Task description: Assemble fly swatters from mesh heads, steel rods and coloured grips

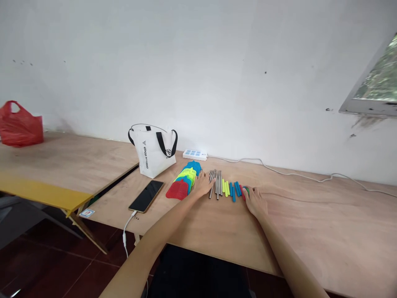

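Observation:
My left hand lies on the table, fingers stretched out, between a fanned stack of fly swatter heads and a group of metal rods. The heads are flat plastic in red, blue and yellow-green. Right of the rods lie short yellow-green tubes, then blue tubes, side by side. At the row's right end, my right hand rests with fingers apart, its thumb against a red tube and a green piece, which it partly hides.
A black-screened phone on a white cable lies left of the swatter heads. Behind it stands a white bag with black handles. A power strip sits by the wall, its cord running right. A red plastic bag is on the left table.

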Action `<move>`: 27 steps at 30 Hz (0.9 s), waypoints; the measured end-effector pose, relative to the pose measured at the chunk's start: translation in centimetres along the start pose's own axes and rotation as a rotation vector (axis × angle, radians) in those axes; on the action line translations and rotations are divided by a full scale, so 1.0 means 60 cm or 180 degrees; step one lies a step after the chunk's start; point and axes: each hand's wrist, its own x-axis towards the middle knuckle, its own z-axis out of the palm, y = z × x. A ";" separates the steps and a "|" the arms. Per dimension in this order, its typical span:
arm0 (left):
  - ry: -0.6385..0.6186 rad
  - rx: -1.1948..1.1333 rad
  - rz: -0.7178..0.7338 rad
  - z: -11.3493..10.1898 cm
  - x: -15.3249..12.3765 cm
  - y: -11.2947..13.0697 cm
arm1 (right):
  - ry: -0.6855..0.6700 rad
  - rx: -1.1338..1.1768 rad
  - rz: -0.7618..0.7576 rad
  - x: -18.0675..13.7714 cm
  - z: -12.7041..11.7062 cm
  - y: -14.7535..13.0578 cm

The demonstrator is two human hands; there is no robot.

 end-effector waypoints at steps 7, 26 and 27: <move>-0.0106 -0.0198 0.0481 0.005 -0.038 -0.009 | -0.0100 0.0273 0.0015 -0.002 0.003 0.019; -0.0308 -0.0565 0.1338 0.001 -0.062 0.014 | -0.0333 0.1005 -0.1066 0.022 -0.005 0.076; -0.0265 -0.0580 0.1323 0.001 -0.059 0.015 | -0.0308 0.0962 -0.1041 0.025 -0.004 0.073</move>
